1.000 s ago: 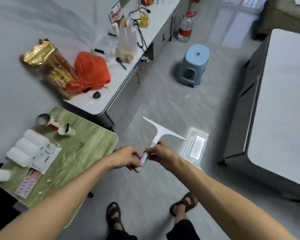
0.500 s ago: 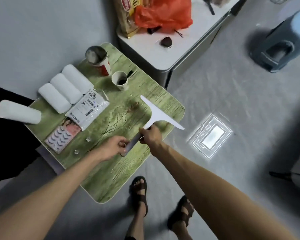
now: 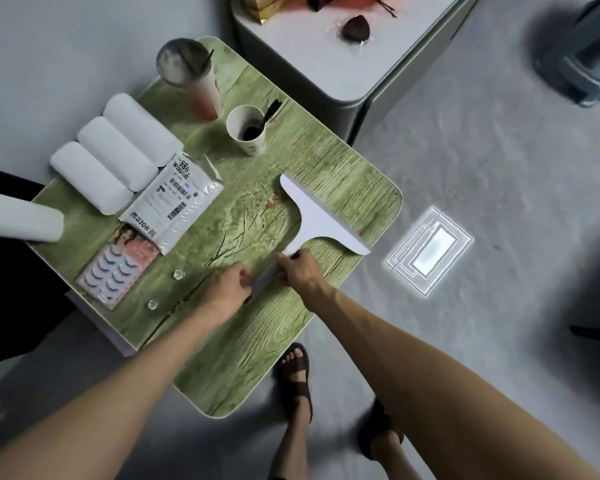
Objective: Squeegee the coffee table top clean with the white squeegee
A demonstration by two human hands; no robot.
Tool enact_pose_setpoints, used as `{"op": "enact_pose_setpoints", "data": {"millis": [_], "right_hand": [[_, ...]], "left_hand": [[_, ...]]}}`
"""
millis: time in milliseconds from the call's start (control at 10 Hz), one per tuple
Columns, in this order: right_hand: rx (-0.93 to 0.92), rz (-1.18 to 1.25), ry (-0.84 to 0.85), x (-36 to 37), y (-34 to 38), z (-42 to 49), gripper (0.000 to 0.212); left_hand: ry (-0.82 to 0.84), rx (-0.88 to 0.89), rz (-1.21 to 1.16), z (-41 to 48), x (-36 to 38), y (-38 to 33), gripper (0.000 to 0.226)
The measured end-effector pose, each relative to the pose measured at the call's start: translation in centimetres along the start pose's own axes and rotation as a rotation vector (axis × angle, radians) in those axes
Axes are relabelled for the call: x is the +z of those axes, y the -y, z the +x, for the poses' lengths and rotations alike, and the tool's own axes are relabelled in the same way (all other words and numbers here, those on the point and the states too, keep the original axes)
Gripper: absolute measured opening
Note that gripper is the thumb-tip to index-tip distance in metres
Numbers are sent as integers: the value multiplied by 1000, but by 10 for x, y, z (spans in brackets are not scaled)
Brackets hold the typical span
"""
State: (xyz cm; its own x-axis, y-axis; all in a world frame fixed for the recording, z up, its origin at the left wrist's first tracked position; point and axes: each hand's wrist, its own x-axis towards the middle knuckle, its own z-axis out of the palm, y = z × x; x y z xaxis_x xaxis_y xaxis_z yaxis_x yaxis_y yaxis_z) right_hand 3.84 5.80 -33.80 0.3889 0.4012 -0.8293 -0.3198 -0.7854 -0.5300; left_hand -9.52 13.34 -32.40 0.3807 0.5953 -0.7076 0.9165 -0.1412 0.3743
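The white squeegee [image 3: 317,218] hangs over the right half of the green wood-grain coffee table top [image 3: 250,344], its blade running diagonally from the table's middle toward the right edge. My right hand [image 3: 298,271] grips the handle just below the blade. My left hand [image 3: 227,289] holds the handle's lower end. Reddish stains [image 3: 272,200] sit on the table just left of the blade's upper tip. Whether the blade touches the surface I cannot tell.
On the table's left and back: three white rolls [image 3: 115,152], a white package [image 3: 174,202], an eyelash pack [image 3: 116,268], a tall cup [image 3: 193,79], a paper cup [image 3: 248,129], two clear beads [image 3: 178,274]. A grey cabinet [image 3: 329,53] stands behind, a stool [image 3: 584,57] far right.
The view swung down from the floor to the green table. Both hands carried the squeegee from over the floor to above the table's right half.
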Motion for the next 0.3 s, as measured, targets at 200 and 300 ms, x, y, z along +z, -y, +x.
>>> {"op": "enact_pose_setpoints", "data": {"millis": [200,300], "right_hand": [[-9,-112,90,-81,31,-54,22],[-49,-197,28,-163,52,-114,13]], "left_hand": [[94,163,116,-26,-36,-82,22],[174,330,185,-63,-59,-178,24]]}}
